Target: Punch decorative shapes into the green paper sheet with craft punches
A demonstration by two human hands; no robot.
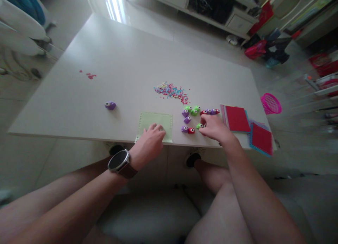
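Note:
A pale green paper square with small holes along its borders lies at the table's near edge. My left hand, with a watch on its wrist, rests on that paper, fingers bent and slightly apart. To the right, my right hand pinches a small green craft punch with an eye on it, at the table surface. Around it stand several similar punches: green ones, purple ones, and a red one. A row of red and purple punches is partly behind my right hand.
Colourful paper bits lie mid-table, red bits farther left. A lone purple punch stands on the left. Stacks of red-topped paper squares sit at the right end of the white table. A pink basket is beyond.

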